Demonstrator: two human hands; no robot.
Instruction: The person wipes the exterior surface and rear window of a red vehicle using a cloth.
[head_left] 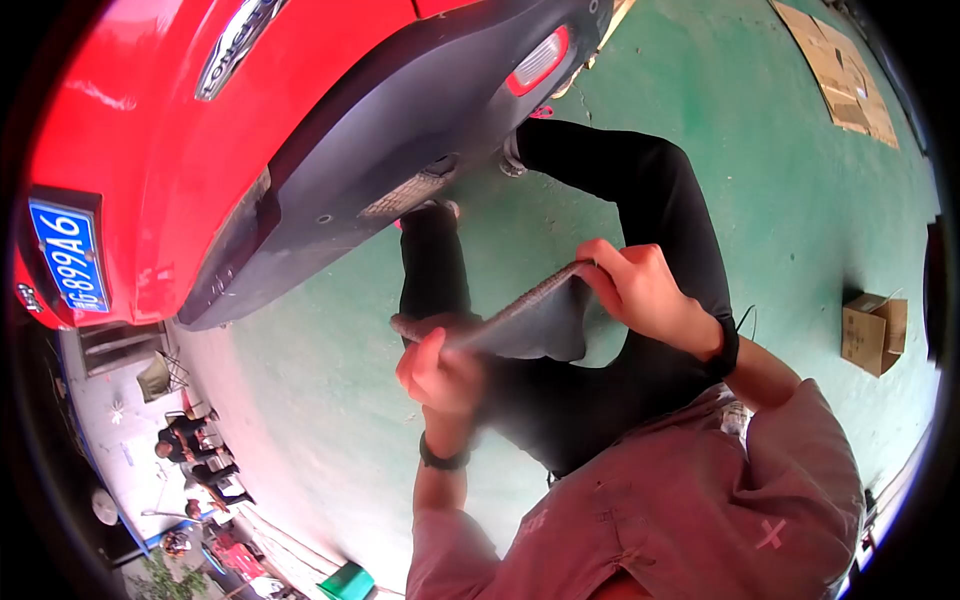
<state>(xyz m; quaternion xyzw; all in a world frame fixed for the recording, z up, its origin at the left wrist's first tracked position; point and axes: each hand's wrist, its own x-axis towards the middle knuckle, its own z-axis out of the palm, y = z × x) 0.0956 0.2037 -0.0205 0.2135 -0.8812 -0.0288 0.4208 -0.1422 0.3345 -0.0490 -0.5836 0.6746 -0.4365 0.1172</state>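
A dark grey cloth is stretched between my two hands, above my lap. My right hand pinches its upper right corner between thumb and fingers. At the lower left end, my left hand is closed on the cloth and partly smeared by motion. The cloth's top edge runs up from left to right, and its lower part hangs loose. In front of me is the rear of a red car, with its dark grey lower bumper close to my feet.
My black-trousered legs are bent on the green floor, feet near the bumper. An open cardboard box stands at right, and flattened cardboard lies at upper right. Seated people and a folding chair are at far left.
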